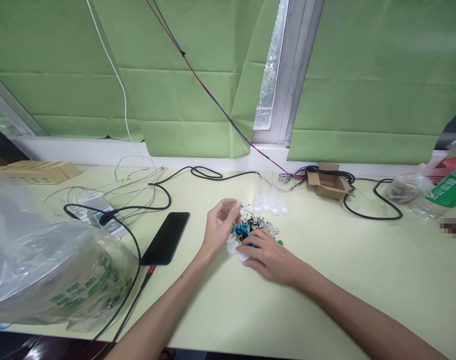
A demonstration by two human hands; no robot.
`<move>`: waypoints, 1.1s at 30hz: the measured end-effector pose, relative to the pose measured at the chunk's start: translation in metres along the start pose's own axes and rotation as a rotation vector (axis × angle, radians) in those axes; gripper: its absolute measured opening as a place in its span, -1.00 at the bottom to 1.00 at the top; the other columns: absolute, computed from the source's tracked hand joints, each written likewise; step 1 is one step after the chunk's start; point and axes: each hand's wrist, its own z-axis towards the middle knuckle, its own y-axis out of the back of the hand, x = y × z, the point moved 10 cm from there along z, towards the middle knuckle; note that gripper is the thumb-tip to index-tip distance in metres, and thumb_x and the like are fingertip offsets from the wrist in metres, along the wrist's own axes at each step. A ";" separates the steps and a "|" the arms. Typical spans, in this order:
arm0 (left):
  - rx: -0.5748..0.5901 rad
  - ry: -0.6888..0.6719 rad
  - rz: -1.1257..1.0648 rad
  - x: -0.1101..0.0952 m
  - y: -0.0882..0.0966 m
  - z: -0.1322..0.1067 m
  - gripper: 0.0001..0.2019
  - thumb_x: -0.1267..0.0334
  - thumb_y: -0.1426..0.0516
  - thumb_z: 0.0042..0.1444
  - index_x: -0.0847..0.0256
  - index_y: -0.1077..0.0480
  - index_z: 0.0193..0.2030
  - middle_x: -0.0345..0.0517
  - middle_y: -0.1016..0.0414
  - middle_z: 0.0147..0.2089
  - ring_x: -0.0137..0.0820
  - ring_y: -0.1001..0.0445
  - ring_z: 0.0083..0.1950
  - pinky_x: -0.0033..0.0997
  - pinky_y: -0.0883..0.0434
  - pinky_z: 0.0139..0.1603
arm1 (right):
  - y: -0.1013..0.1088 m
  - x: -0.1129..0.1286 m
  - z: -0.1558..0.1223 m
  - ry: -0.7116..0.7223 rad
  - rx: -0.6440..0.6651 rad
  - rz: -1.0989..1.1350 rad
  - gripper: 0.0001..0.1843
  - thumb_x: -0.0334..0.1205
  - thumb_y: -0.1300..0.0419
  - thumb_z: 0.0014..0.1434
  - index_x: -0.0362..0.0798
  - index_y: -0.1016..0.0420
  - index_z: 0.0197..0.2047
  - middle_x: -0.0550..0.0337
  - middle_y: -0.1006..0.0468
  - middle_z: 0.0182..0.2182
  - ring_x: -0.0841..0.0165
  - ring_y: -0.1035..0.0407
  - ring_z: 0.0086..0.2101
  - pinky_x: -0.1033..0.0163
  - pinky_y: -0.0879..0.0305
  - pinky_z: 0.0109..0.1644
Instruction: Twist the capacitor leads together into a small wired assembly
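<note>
My left hand (220,222) is closed in a pinch above a pile of small parts. Something tiny, with a bit of blue and white, shows at its fingertips, too small to name. My right hand (269,256) is curled low over the table, thumb and index finger on either side of a white round cap (243,257). Another white cap (233,247) lies between the hands. Blue small parts (242,229) and silvery bent metal pieces (263,223) make up the pile, partly hidden by my right hand. A green piece (280,242) sits beside its knuckles.
Clear plastic tubes with white ends (271,207) lie behind the pile. To the left are a black phone (166,239) on a cable and a large plastic bag (62,270). An open cardboard box (330,185), black cables (208,174) and a bottle (434,197) line the back.
</note>
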 end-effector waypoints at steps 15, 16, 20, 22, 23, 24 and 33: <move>0.127 -0.313 0.511 -0.016 -0.020 -0.015 -0.77 0.16 -0.12 0.19 0.16 -0.40 -0.05 -0.18 -0.45 -0.36 -0.43 -0.40 -0.35 -0.42 -0.38 -0.23 | 0.046 -0.044 -0.015 -0.198 -0.486 0.208 -0.65 -0.33 -0.03 0.34 0.03 -0.35 0.16 -0.01 -0.40 -0.05 0.22 -0.38 -0.06 0.07 -0.40 0.00; 0.134 -0.324 0.526 -0.016 -0.021 -0.016 -0.77 0.16 -0.13 0.19 0.17 -0.39 -0.05 -0.18 -0.46 -0.35 -0.43 -0.40 -0.35 -0.41 -0.38 -0.22 | 0.050 -0.047 -0.017 -0.220 -0.533 0.200 -0.64 -0.33 -0.03 0.33 0.04 -0.36 0.16 -0.01 -0.40 -0.06 0.22 -0.38 -0.06 0.06 -0.41 0.00; 0.156 -0.332 0.560 -0.012 -0.023 -0.016 -0.76 0.18 -0.12 0.19 0.17 -0.39 -0.03 -0.16 -0.46 -0.35 -0.41 -0.40 -0.34 -0.41 -0.37 -0.25 | 0.066 -0.047 -0.025 -0.261 -0.687 0.156 -0.65 -0.33 -0.05 0.32 0.05 -0.38 0.14 0.00 -0.40 -0.08 0.21 -0.39 -0.06 0.06 -0.41 -0.02; 0.179 -0.340 0.574 -0.012 -0.026 -0.018 -0.76 0.20 -0.12 0.19 0.18 -0.39 -0.02 -0.16 -0.45 -0.35 -0.42 -0.39 -0.35 -0.41 -0.35 -0.27 | 0.071 -0.043 -0.028 -0.234 -0.741 0.153 -0.66 -0.35 -0.08 0.30 0.04 -0.38 0.13 0.01 -0.40 -0.09 0.22 -0.39 -0.08 0.08 -0.42 -0.04; 0.193 -0.346 0.585 -0.011 -0.028 -0.018 -0.76 0.21 -0.11 0.19 0.18 -0.39 -0.02 -0.16 -0.45 -0.35 -0.42 -0.38 -0.35 -0.41 -0.35 -0.27 | 0.073 -0.041 -0.029 -0.215 -0.758 0.154 -0.65 -0.36 -0.10 0.29 0.04 -0.38 0.12 0.01 -0.40 -0.10 0.23 -0.40 -0.10 0.08 -0.42 -0.05; 0.210 -0.352 0.598 -0.011 -0.030 -0.019 -0.76 0.22 -0.10 0.20 0.18 -0.39 -0.01 -0.16 -0.45 -0.35 -0.41 -0.38 -0.35 -0.41 -0.35 -0.27 | 0.073 -0.039 -0.029 -0.196 -0.766 0.156 -0.65 -0.37 -0.11 0.28 0.04 -0.38 0.12 0.01 -0.40 -0.10 0.23 -0.40 -0.11 0.08 -0.42 -0.06; 0.299 -0.391 0.711 -0.006 -0.039 -0.024 -0.73 0.27 -0.04 0.20 0.20 -0.37 0.03 -0.08 -0.49 -0.27 -0.34 -0.43 -0.27 -0.35 -0.35 -0.23 | 0.069 -0.028 -0.026 -0.100 -0.728 0.127 -0.64 -0.37 -0.13 0.27 0.06 -0.34 0.12 0.00 -0.46 -0.07 0.19 -0.41 -0.04 0.01 -0.43 0.01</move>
